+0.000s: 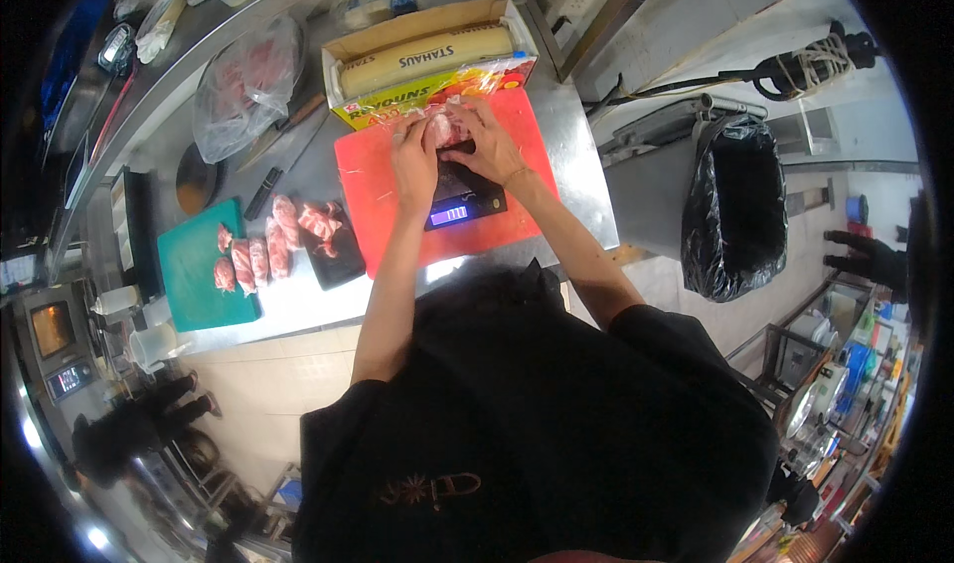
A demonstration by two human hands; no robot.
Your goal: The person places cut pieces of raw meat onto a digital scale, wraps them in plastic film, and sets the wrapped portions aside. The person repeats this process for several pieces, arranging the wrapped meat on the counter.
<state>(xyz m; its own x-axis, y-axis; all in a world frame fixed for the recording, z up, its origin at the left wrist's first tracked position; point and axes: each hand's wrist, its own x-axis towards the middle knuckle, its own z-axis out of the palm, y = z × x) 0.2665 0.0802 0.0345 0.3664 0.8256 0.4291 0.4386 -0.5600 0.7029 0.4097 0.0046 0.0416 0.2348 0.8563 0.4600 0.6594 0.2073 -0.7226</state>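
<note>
Between my left hand (pixel 414 159) and my right hand (pixel 488 142) is a piece of raw meat (pixel 449 128), partly in clear film, held over a black digital kitchen scale (pixel 466 204) with a lit display. The scale rests on a red cutting board (pixel 380 224). Directly behind my hands, an open box (pixel 428 97) holds a large roll of cling film (pixel 425 52); film reaches from it towards the meat. To the left, several wrapped meat portions (pixel 258 260) lie on and beside a green cutting board (pixel 182 265), and meat pieces (pixel 320 221) sit on a small black tray (pixel 337 265).
A knife (pixel 279 132) and a black-handled sharpening steel (pixel 264 190) lie at the left, near a plastic bag of meat (pixel 250 86) and a round dish (pixel 195 179). A lined bin (pixel 734 209) stands right of the steel table (pixel 596 213). Other people are at the far left and right.
</note>
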